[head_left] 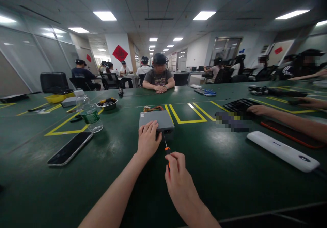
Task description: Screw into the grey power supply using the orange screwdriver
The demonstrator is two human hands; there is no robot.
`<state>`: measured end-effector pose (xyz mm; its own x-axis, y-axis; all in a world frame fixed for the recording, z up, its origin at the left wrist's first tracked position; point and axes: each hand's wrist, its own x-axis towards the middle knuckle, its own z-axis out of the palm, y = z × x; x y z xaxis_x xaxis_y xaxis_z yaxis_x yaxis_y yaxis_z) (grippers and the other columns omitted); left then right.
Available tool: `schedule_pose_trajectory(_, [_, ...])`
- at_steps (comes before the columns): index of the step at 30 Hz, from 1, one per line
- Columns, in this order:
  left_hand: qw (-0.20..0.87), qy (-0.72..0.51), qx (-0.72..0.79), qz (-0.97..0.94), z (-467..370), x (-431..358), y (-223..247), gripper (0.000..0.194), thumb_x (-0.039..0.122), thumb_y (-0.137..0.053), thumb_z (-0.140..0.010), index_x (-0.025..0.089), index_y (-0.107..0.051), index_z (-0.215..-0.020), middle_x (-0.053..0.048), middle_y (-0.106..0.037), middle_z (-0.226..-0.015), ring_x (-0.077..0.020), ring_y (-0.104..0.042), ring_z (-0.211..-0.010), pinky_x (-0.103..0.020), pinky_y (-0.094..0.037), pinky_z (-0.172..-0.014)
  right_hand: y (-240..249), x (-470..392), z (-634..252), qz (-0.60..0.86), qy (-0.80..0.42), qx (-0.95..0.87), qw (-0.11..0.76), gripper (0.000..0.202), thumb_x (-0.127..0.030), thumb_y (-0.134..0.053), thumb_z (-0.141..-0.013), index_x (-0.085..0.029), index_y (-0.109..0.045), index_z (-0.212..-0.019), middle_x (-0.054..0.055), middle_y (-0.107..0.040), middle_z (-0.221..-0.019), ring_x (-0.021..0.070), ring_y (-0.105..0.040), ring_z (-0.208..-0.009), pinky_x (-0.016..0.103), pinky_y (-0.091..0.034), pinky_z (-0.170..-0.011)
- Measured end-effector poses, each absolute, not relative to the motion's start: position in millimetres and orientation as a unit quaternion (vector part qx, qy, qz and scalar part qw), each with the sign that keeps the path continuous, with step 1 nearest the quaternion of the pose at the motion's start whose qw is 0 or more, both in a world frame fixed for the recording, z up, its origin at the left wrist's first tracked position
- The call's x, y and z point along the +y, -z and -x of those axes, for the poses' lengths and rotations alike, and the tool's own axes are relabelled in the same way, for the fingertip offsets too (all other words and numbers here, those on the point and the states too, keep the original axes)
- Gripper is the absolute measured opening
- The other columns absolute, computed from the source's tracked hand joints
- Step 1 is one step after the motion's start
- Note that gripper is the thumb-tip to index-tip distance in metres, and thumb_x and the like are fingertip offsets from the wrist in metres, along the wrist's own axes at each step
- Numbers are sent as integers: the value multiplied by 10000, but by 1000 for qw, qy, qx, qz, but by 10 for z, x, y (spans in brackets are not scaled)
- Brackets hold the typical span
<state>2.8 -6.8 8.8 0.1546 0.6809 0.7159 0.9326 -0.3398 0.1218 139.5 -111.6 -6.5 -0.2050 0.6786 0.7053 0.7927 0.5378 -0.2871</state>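
A grey metal box [163,119] with a black socket on its near side lies on the green table [122,180]. Colored wires [153,108] stick out behind it. My left hand [149,137] rests over the box's left front part, fingers on the top and thumb at the near edge, gripping it. In my right hand [178,177] is an orange and black screwdriver [167,150], held by its handle. Its thin shaft points away from me, and the tip meets or nearly meets the near side of the box, beside my left thumb.
On the left are a phone [70,149], a plastic bottle [92,117] and a metal bowl [107,104]. A white device [282,151] and a co-worker's arms [286,119] are on the right. Across the table sits a person [158,75] with folded arms.
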Motion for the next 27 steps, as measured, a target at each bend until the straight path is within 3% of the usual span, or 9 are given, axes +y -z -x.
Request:
schedule_pose_trajectory(4, [169, 359, -548, 737, -31, -49, -71, 254, 261, -518, -821, 222, -533, -1071, -57, -565, -1247, -225, -474, -1171, -410, -302, -965, -86, -1054, -1517, 474, 175, -773, 384, 247, -180, -342, -944, -154, -549, -1076, 104, -579, -994, 128, -632, -642, 209, -492, -519])
schedule_pose_trajectory(8, [175, 364, -550, 731, -32, -28, -44, 253, 267, -518, -821, 223, -525, -1070, -62, -564, -1245, -235, -470, -1171, -412, -294, -953, -261, -973, -1623, 513, 206, -764, 332, 300, -285, -319, -963, -162, -590, -1003, 45, -575, -768, 119, -567, -513, 210, -424, -434])
schedule_pose_trajectory(12, [173, 369, -545, 733, -26, -17, -41, 232, 268, -524, -818, 226, -527, -1046, -58, -572, -1232, -230, -477, -1155, -405, -295, -943, -161, -996, -1584, 502, 200, -760, 361, 305, -237, -269, -951, -139, -542, -1044, 153, -548, -1036, 158, -613, -652, 249, -482, -488])
schedule_pose_trajectory(15, [170, 370, -543, 734, -17, -18, -53, 217, 261, -536, -810, 228, -532, -1025, -52, -578, -1221, -227, -484, -1135, -403, -301, -931, -15, -1038, -1514, 435, 236, -790, 362, 325, -110, -222, -927, -146, -531, -1022, 152, -558, -1031, 171, -634, -718, 259, -504, -541])
schedule_pose_trajectory(18, [167, 372, -544, 733, -12, -18, -61, 216, 263, -541, -807, 227, -539, -1020, -60, -583, -1210, -233, -488, -1118, -408, -300, -928, 22, -1042, -1487, 459, 233, -777, 363, 251, -184, -291, -952, -148, -533, -1009, 114, -586, -944, 131, -619, -597, 205, -464, -460])
schedule_pose_trajectory(21, [167, 367, -541, 738, -11, -17, -65, 235, 265, -542, -806, 225, -540, -1037, -70, -582, -1210, -240, -480, -1125, -418, -294, -930, -24, -1039, -1497, 505, 210, -752, 368, 301, -324, -296, -964, -139, -532, -983, 58, -570, -768, 121, -555, -453, 213, -422, -371])
schedule_pose_trajectory(24, [168, 362, -541, 740, -17, -21, -73, 239, 271, -543, -804, 227, -539, -1039, -66, -578, -1216, -242, -477, -1127, -420, -296, -926, -33, -1075, -1466, 514, 172, -754, 372, 327, -336, -260, -963, -121, -496, -1036, 116, -567, -898, 145, -600, -536, 239, -473, -408])
schedule_pose_trajectory(27, [170, 362, -545, 737, -21, -34, -84, 230, 273, -548, -799, 229, -542, -1025, -62, -583, -1209, -243, -483, -1117, -417, -301, -915, 11, -1117, -1385, 491, 170, -756, 398, 288, -224, -206, -957, -117, -450, -1065, 175, -527, -1034, 150, -628, -612, 236, -494, -431])
